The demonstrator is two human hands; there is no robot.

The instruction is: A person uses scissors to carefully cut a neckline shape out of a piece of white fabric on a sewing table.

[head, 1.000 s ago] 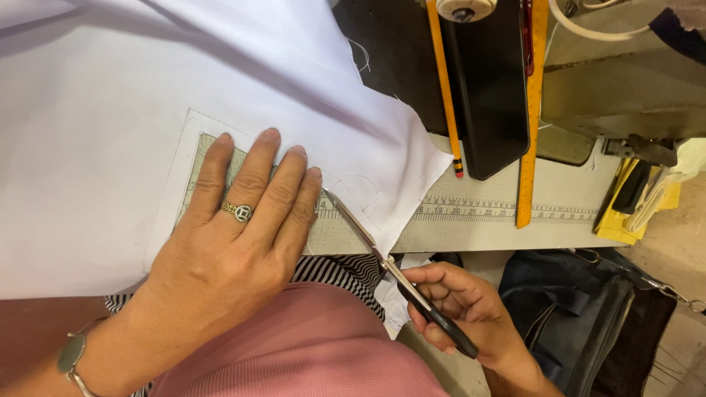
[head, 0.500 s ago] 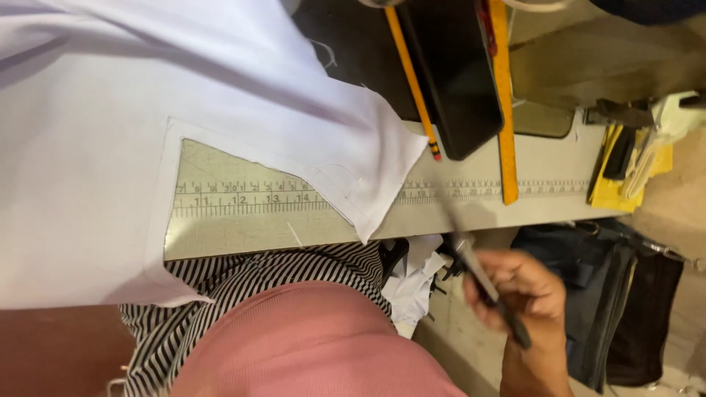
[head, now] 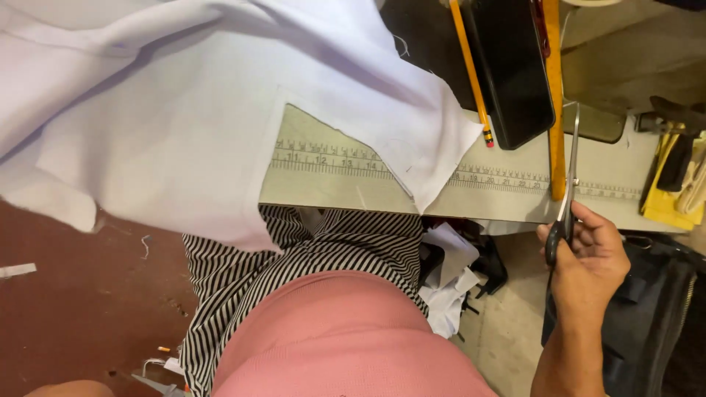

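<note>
right hand (head: 588, 257) clenched on scissors (head: 568, 184), blades closed, over table edge (head: 500, 206). white fabric (head: 184, 147) notched at corner; further cutting apparently pending. left hand unseen.

Pencil (head: 468, 70) beside black phone (head: 515, 70)

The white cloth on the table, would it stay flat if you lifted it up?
Probably not. The white cloth already folds and droops over the table edge, so it looks floppy and light. Pushed, it would likely bunch up rather than slide whole.
</note>
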